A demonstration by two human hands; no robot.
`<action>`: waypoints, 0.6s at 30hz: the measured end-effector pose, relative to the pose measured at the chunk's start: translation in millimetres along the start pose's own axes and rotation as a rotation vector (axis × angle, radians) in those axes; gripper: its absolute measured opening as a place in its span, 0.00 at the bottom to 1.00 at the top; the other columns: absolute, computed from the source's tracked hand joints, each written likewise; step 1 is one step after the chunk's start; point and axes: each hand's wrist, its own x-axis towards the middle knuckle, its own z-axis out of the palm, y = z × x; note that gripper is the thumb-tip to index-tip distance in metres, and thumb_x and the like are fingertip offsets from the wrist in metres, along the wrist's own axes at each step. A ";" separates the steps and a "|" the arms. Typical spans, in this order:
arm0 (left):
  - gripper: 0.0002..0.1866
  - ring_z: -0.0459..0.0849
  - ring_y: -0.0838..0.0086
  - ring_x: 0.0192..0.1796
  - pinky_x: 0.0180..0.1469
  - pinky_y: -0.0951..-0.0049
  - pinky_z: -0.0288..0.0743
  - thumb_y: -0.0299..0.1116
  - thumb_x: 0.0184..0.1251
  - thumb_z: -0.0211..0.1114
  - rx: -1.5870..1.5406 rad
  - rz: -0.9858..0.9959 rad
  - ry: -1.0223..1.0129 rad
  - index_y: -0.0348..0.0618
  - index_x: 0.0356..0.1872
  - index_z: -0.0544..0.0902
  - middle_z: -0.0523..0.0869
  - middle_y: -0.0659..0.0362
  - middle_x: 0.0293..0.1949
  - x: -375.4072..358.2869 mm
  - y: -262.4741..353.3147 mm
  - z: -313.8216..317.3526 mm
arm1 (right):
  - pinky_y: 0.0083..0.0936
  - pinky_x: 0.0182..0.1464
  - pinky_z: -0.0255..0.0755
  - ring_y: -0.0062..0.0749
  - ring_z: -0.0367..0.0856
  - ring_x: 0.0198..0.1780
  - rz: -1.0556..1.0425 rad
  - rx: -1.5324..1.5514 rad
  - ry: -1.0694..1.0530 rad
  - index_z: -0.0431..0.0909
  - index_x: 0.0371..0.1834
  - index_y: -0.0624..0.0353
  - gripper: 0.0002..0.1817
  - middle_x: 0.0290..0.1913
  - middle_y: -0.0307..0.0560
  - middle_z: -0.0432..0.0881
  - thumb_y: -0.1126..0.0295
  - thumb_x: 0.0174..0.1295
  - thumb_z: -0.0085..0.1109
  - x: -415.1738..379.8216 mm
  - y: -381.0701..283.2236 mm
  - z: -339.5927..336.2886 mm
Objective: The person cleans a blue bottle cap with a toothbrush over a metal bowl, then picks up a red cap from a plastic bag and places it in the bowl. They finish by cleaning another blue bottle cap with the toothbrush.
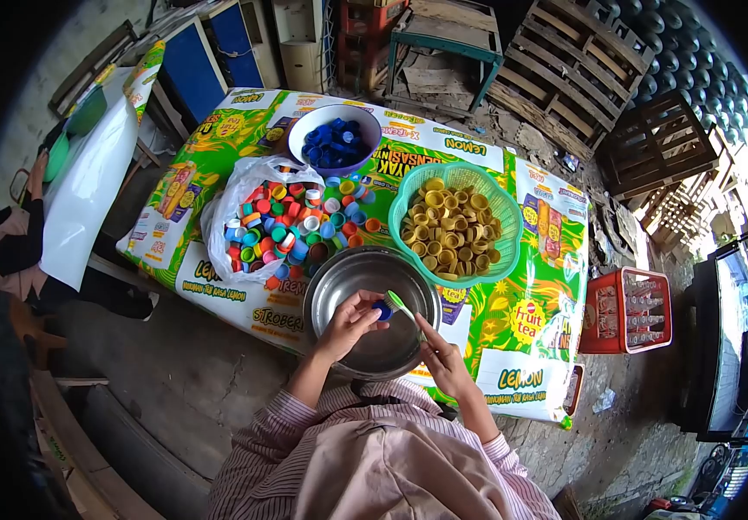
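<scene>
Over a steel bowl [322, 286] my left hand [352, 325] pinches a blue bottle cap [382, 309]. My right hand [445, 362] grips a green-and-white brush [402, 307], its head close to the cap. Whether the brush touches the cap is too small to tell. Behind the steel bowl, a plastic bag [226, 208] lies open with many mixed-colour caps [291, 218]. A green basket [512, 208] of yellowish caps [447, 227] stands at the right, and a white-and-purple bowl [369, 126] of dark blue caps [332, 144] stands farther back.
A printed cover [530, 321] lies over the table. At the far left sits another person [31, 225] near a second table [101, 186]. A red crate [623, 310] of bottles stands on the floor at the right. Wooden pallets [556, 65] lean behind.
</scene>
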 end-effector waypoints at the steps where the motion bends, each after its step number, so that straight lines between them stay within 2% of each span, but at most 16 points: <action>1: 0.14 0.80 0.76 0.42 0.42 0.77 0.76 0.25 0.66 0.54 -0.059 -0.017 -0.016 0.40 0.52 0.68 0.77 0.59 0.43 -1.4 2.2 2.5 | 0.16 0.29 0.60 0.21 0.59 0.21 0.015 -0.011 -0.002 0.56 0.69 0.45 0.27 0.16 0.44 0.66 0.74 0.66 0.42 1.9 -4.6 1.0; 3: 0.14 0.80 0.74 0.44 0.43 0.76 0.76 0.26 0.66 0.54 -0.120 -0.035 -0.033 0.40 0.52 0.68 0.77 0.58 0.44 -1.5 3.6 2.6 | 0.16 0.30 0.60 0.21 0.60 0.21 0.004 -0.018 -0.004 0.56 0.69 0.44 0.27 0.17 0.45 0.66 0.74 0.66 0.42 7.4 -5.4 2.3; 5: 0.13 0.80 0.70 0.48 0.43 0.75 0.77 0.26 0.67 0.54 0.027 -0.019 -0.048 0.39 0.52 0.68 0.76 0.56 0.47 -0.1 7.5 -3.4 | 0.16 0.30 0.60 0.22 0.60 0.22 -0.012 -0.025 -0.008 0.56 0.69 0.44 0.27 0.17 0.46 0.67 0.74 0.66 0.42 8.9 -3.8 2.9; 6: 0.13 0.80 0.70 0.48 0.43 0.75 0.77 0.26 0.67 0.54 0.028 -0.015 -0.046 0.39 0.52 0.68 0.76 0.56 0.47 -0.1 8.0 -5.0 | 0.16 0.29 0.60 0.19 0.59 0.22 -0.043 -0.007 0.012 0.56 0.69 0.47 0.27 0.18 0.41 0.65 0.75 0.65 0.41 7.4 -2.0 3.1; 7: 0.13 0.79 0.70 0.49 0.43 0.75 0.77 0.26 0.67 0.54 -0.017 0.011 0.019 0.39 0.51 0.68 0.75 0.56 0.48 0.0 7.9 -6.9 | 0.15 0.27 0.59 0.16 0.58 0.23 -0.074 0.011 0.031 0.56 0.69 0.49 0.27 0.18 0.36 0.64 0.75 0.65 0.40 5.8 -0.7 3.7; 9: 0.13 0.79 0.73 0.48 0.43 0.75 0.77 0.25 0.66 0.54 -0.082 0.067 0.105 0.40 0.50 0.68 0.74 0.57 0.49 2.7 6.2 -9.9 | 0.15 0.28 0.59 0.16 0.58 0.23 -0.060 0.007 0.025 0.56 0.69 0.50 0.27 0.18 0.36 0.65 0.75 0.65 0.40 -0.7 -1.9 5.5; 10: 0.13 0.79 0.73 0.48 0.43 0.75 0.77 0.25 0.66 0.54 -0.084 0.069 0.106 0.40 0.50 0.68 0.74 0.57 0.49 3.7 4.6 -9.9 | 0.15 0.28 0.59 0.16 0.59 0.23 -0.041 0.003 0.022 0.56 0.69 0.50 0.27 0.18 0.37 0.65 0.75 0.65 0.40 -4.4 -1.6 6.4; 11: 0.13 0.79 0.74 0.47 0.43 0.76 0.77 0.25 0.66 0.54 -0.056 0.100 0.100 0.40 0.50 0.68 0.74 0.57 0.48 4.5 2.3 -9.0 | 0.15 0.28 0.59 0.16 0.59 0.23 -0.157 -0.013 0.064 0.55 0.69 0.50 0.27 0.19 0.36 0.65 0.76 0.65 0.40 -1.7 8.3 14.3; 14: 0.13 0.79 0.76 0.45 0.41 0.77 0.76 0.25 0.66 0.55 -0.019 0.125 0.060 0.41 0.50 0.68 0.74 0.58 0.47 4.5 -5.9 -4.3 | 0.15 0.28 0.59 0.16 0.58 0.23 -0.048 0.077 0.073 0.54 0.70 0.50 0.28 0.19 0.36 0.64 0.77 0.65 0.41 2.9 3.3 19.3; 15: 0.13 0.79 0.77 0.43 0.40 0.79 0.75 0.25 0.66 0.54 -0.006 0.125 0.029 0.42 0.50 0.68 0.74 0.58 0.46 4.4 -7.1 -3.1 | 0.16 0.29 0.59 0.24 0.60 0.21 -0.035 0.018 0.080 0.55 0.69 0.45 0.28 0.18 0.47 0.67 0.76 0.64 0.42 6.5 -3.8 18.6; 18: 0.17 0.79 0.78 0.42 0.37 0.82 0.73 0.25 0.66 0.55 0.009 0.097 0.026 0.44 0.55 0.66 0.74 0.59 0.44 2.8 -4.0 -2.2 | 0.16 0.29 0.58 0.24 0.60 0.20 -0.059 -0.065 0.058 0.55 0.69 0.45 0.29 0.17 0.48 0.66 0.76 0.64 0.43 13.8 -12.7 14.2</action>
